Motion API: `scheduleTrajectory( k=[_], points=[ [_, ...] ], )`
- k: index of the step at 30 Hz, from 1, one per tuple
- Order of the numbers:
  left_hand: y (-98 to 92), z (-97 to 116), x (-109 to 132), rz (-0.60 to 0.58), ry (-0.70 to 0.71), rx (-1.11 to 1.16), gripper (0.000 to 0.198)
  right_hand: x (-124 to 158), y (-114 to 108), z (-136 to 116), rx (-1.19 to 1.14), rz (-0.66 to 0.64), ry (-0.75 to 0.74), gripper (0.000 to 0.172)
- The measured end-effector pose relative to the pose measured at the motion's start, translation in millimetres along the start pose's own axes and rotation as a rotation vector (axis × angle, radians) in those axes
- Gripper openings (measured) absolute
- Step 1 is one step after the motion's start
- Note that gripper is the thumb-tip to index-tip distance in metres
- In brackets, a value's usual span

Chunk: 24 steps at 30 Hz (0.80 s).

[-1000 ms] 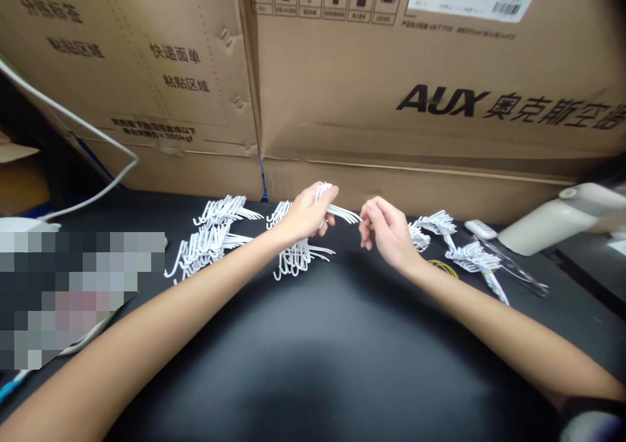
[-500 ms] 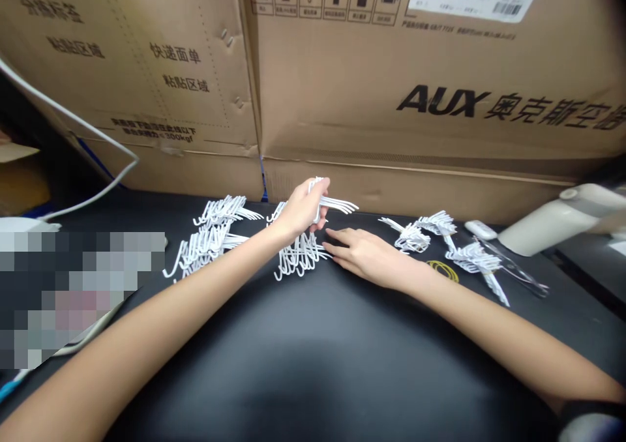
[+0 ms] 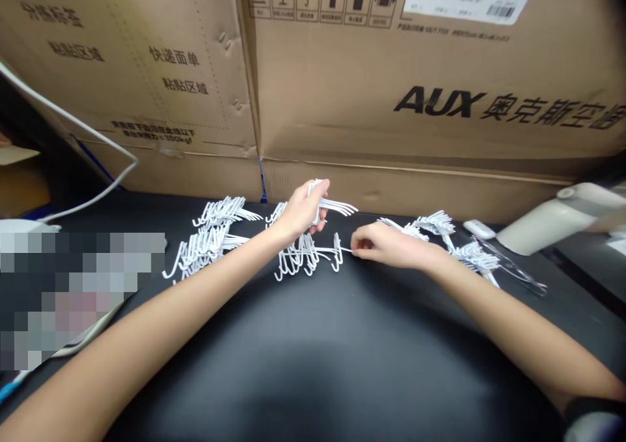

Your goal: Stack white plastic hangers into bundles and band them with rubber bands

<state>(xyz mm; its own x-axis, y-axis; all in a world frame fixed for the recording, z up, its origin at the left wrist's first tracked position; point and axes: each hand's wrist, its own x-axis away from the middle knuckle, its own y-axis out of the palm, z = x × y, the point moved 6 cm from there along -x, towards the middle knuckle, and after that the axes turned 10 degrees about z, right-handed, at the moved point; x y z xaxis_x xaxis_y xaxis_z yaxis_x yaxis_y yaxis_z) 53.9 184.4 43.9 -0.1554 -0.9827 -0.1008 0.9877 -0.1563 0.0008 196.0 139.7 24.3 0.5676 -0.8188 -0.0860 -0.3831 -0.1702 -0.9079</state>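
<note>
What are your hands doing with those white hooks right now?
Left hand grips a bunch of white hooks. Right hand pinches one hook off the loose pile. Nothing between them.

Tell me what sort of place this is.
Probably a packing or assembly bench in a small workshop or stockroom. Large cardboard shipping boxes with handling symbols and a barcode label stand against a black worktable, and piles of white hooks lie on it, with the left hand gripping a bunch.
</note>
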Motion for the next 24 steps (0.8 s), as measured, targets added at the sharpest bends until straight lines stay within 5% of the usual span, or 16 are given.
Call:
scheduleTrajectory(
  k=[5,13,24],
  points=[
    [2.2,0.7,2.3,-0.013,-0.01,-0.045,0.026,13.0,-27.7,23.7,-0.128,-0.156,0.199,0.014],
    [5.6,-3.4,7.3,-0.049,0.06,-0.256,0.035,28.7,-90.8,20.6,-0.359,0.189,0.269,0.027],
    [19.0,2.3,25.4,-0.139,0.12,-0.326,0.034,17.0,-65.7,7.4,-0.353,0.225,0.212,0.025]
  ],
)
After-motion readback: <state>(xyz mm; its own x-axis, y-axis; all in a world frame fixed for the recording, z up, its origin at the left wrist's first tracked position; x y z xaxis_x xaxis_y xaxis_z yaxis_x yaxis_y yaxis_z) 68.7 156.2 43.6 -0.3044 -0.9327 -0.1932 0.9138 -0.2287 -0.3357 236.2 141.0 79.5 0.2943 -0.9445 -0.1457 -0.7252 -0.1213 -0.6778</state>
